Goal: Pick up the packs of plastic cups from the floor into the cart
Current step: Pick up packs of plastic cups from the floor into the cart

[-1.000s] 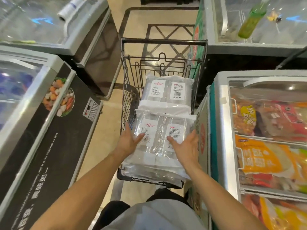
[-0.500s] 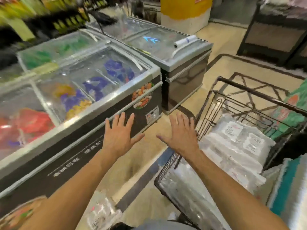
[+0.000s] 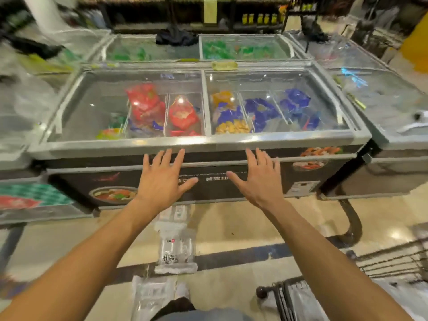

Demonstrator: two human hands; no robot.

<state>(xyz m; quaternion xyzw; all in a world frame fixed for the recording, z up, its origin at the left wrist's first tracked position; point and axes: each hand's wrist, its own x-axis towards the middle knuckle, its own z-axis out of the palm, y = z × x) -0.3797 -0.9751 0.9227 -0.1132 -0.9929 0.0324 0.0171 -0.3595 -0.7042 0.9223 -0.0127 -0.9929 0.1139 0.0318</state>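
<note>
Clear packs of plastic cups lie in a row on the tiled floor between my arms: one (image 3: 176,252) in the middle, another (image 3: 174,215) farther off by the freezer base, and a third (image 3: 150,297) near my feet. My left hand (image 3: 162,181) and right hand (image 3: 259,181) hover above them with fingers spread, holding nothing. The wire cart (image 3: 382,269) shows only at the lower right edge, with clear packs inside it (image 3: 305,302).
A long glass-topped chest freezer (image 3: 203,144) full of coloured frozen packs stands straight ahead. More freezers flank it left (image 3: 14,158) and right (image 3: 393,144). A dark cable (image 3: 352,218) loops over the floor at the right.
I have turned left from the cart to face the freezer. Both hands left the packs in the cart and now hover open over packs on the floor.
</note>
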